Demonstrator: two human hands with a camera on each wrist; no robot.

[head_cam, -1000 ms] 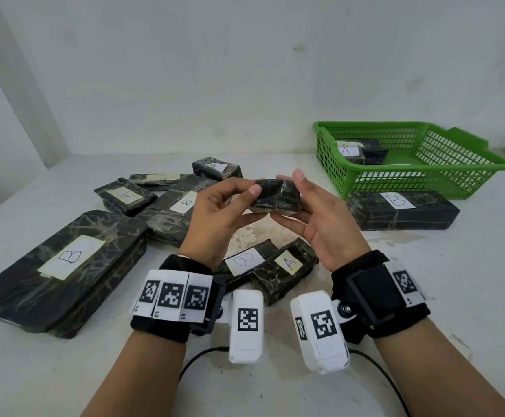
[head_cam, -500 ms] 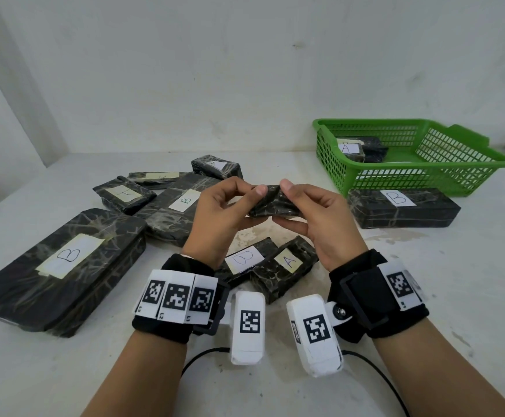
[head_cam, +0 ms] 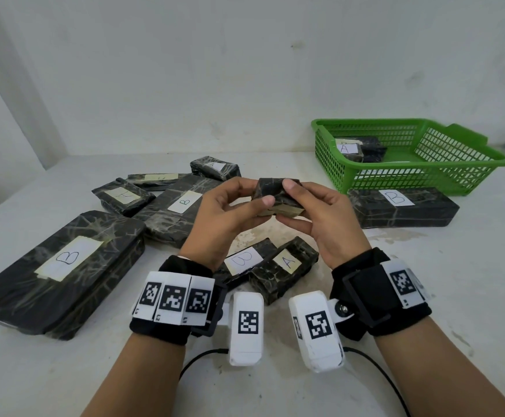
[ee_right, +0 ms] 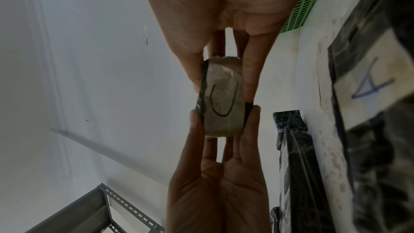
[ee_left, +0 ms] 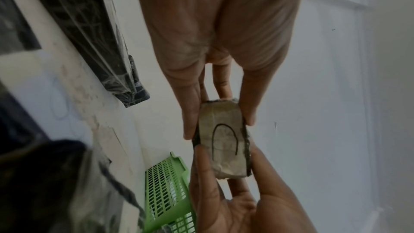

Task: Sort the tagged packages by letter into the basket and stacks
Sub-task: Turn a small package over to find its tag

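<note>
Both hands pinch one small parcel [head_cam: 278, 197] in the air above the table [head_cam: 425, 296], over the middle of the pile. Left hand [head_cam: 224, 218]: thumb and fingers narrow, clamped on the parcel's left end. Right hand [head_cam: 320, 218]: same grip on the right end. The head view shows only the black wrap; the tag [ee_left: 224, 141] faces down toward the wrist cameras. It carries a single curved stroke, likely a C, though blur makes that a guess. My read: the parcel is held up and tilted so the tag can be read before routing.

Layout gives the sort logic. The basket [head_cam: 497, 159] at right rear holds an A parcel [head_cam: 347, 149], so A goes in there. A long B parcel [head_cam: 401, 206] lies just in front of the basket, probably the start of the B stack. No C stack is visible yet, so this one likely needs a new bare spot.

Unsorted ones lie on the left: big B [head_cam: 61, 266], mid B [head_cam: 182, 206], small A [head_cam: 122, 197], and a B/A pair [head_cam: 269, 263] under the wrists.
</note>
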